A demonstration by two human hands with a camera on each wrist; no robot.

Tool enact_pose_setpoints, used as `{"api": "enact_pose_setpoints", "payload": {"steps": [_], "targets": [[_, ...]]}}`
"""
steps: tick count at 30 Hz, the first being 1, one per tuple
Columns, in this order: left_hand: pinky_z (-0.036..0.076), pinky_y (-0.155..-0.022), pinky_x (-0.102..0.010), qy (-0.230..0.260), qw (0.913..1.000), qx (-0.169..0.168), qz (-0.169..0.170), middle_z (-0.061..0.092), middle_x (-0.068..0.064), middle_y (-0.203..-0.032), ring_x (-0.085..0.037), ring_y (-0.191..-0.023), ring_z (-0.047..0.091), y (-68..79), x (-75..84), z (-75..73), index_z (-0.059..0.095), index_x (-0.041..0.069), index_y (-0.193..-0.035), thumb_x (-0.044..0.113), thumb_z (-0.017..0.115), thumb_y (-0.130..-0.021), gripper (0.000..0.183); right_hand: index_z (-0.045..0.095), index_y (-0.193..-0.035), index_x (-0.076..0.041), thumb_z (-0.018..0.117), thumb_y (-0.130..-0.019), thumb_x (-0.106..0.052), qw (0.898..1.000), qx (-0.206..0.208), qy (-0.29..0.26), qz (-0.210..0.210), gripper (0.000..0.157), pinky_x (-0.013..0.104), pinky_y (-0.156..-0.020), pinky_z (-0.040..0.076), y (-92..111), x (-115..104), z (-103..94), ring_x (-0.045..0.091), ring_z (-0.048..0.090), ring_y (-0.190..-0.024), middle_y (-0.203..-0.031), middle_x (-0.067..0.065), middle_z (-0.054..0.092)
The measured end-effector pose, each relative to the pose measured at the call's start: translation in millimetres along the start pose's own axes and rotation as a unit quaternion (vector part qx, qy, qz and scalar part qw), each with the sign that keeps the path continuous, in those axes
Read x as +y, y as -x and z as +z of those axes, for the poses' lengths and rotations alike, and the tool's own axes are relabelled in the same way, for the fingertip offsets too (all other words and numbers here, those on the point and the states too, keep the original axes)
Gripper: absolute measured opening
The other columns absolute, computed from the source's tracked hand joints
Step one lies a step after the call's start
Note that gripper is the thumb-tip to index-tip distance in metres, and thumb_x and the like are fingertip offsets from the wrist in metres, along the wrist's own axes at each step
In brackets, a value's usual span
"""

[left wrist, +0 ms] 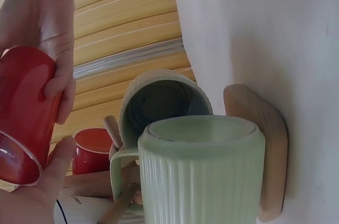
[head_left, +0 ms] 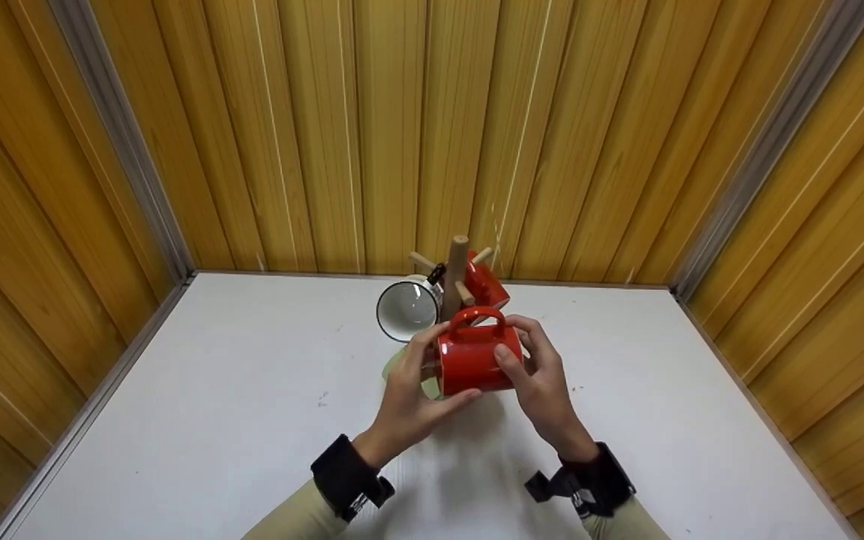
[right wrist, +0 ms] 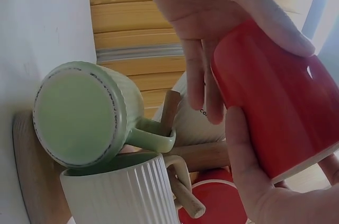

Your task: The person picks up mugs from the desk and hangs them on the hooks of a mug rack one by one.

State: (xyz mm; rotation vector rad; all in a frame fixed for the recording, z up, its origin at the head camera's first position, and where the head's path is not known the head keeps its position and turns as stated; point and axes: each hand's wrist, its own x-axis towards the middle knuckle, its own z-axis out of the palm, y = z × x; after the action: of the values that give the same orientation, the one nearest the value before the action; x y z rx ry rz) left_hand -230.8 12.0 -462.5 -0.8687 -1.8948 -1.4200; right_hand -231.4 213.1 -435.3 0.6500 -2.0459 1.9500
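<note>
Between both hands, a red mug (head_left: 477, 369) lies on its side in the air, handle upward, in front of a wooden mug tree (head_left: 456, 270). My left hand (head_left: 406, 397) holds its left end, fingers behind and thumb along the lower front. On the other end, my right hand (head_left: 549, 390) grips the mug with its thumb across the front. In the left wrist view, a ribbed green mug (left wrist: 204, 179) hangs by its handle on a peg. A cream ribbed mug (right wrist: 119, 195) hangs beside it in the right wrist view.
A white enamel mug (head_left: 408, 309) with a dark rim hangs at the tree's left. Behind the post, on the right, hangs another red mug (head_left: 486, 283). The wooden base (left wrist: 267, 139) stands on the white table (head_left: 252, 390); wood-patterned walls (head_left: 387, 135) enclose the back and sides.
</note>
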Motion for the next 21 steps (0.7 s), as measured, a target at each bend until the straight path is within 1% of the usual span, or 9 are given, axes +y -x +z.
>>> {"api": "enact_pose_setpoints", "payload": {"steps": [4,8,12,16,18,21], "targets": [[0.061,-0.08,-0.03,0.014,0.9998,0.011,0.006,0.063,-0.003,-0.13,-0.018,-0.108,0.068,-1.1,-1.4,-1.3,0.049,0.012,-0.146,0.027,0.091,-0.079,0.08,0.047,-0.143,-0.016,0.057,-0.104,-0.016,1.0,-0.02,-0.015,0.012,0.04,0.045,-0.088,0.06,0.1,3.6,-0.3,0.034,0.067,-0.113,-0.136,0.016,0.059],[0.061,-0.083,-0.031,0.015,0.9999,0.006,0.006,0.062,-0.002,-0.131,-0.019,-0.11,0.066,0.7,-0.9,-2.0,0.05,0.012,-0.146,0.028,0.091,-0.079,0.08,0.044,-0.148,-0.019,0.056,-0.105,-0.014,0.999,-0.033,-0.009,0.022,0.046,0.043,-0.09,0.059,3.7,8.3,-3.8,0.033,0.067,-0.115,-0.139,0.013,0.059],[0.06,-0.086,-0.032,0.012,0.9999,-0.003,0.002,0.061,-0.005,-0.131,-0.02,-0.113,0.064,-1.0,-1.1,-3.1,0.048,0.011,-0.147,0.03,0.09,-0.08,0.081,0.041,-0.153,-0.022,0.058,-0.103,-0.009,0.999,-0.044,0.015,0.001,0.055,0.04,-0.091,0.059,4.7,9.3,-9.2,0.032,0.064,-0.121,-0.146,0.012,0.055],[0.061,-0.083,-0.032,0.003,1.0,0.002,0.006,0.062,-0.008,-0.129,-0.022,-0.111,0.064,-7.6,-1.3,-8.2,0.048,0.009,-0.147,0.028,0.091,-0.08,0.081,0.036,-0.157,-0.02,0.064,-0.099,-0.006,0.997,-0.058,0.041,-0.024,0.066,0.039,-0.094,0.057,1.3,8.1,-12.9,0.03,0.062,-0.125,-0.155,0.011,0.045],[0.061,-0.082,-0.033,-0.003,0.9999,0.004,0.009,0.062,-0.007,-0.128,-0.021,-0.11,0.064,-10.6,-1.6,-11.2,0.049,0.01,-0.147,0.028,0.091,-0.08,0.081,0.035,-0.158,-0.02,0.068,-0.096,-0.005,0.996,-0.062,0.054,-0.026,0.072,0.038,-0.095,0.057,-0.1,8.1,-14.0,0.029,0.063,-0.123,-0.157,0.011,0.042],[0.061,-0.084,-0.033,-0.009,0.9999,0.002,0.008,0.063,-0.003,-0.129,-0.018,-0.112,0.063,-13.3,-2.7,-14.4,0.05,0.012,-0.147,0.03,0.09,-0.08,0.08,0.032,-0.16,-0.021,0.077,-0.091,-0.005,0.995,-0.078,0.065,-0.02,0.084,0.038,-0.098,0.055,-1.3,8.9,-13.9,0.029,0.062,-0.126,-0.159,0.011,0.039]]}}
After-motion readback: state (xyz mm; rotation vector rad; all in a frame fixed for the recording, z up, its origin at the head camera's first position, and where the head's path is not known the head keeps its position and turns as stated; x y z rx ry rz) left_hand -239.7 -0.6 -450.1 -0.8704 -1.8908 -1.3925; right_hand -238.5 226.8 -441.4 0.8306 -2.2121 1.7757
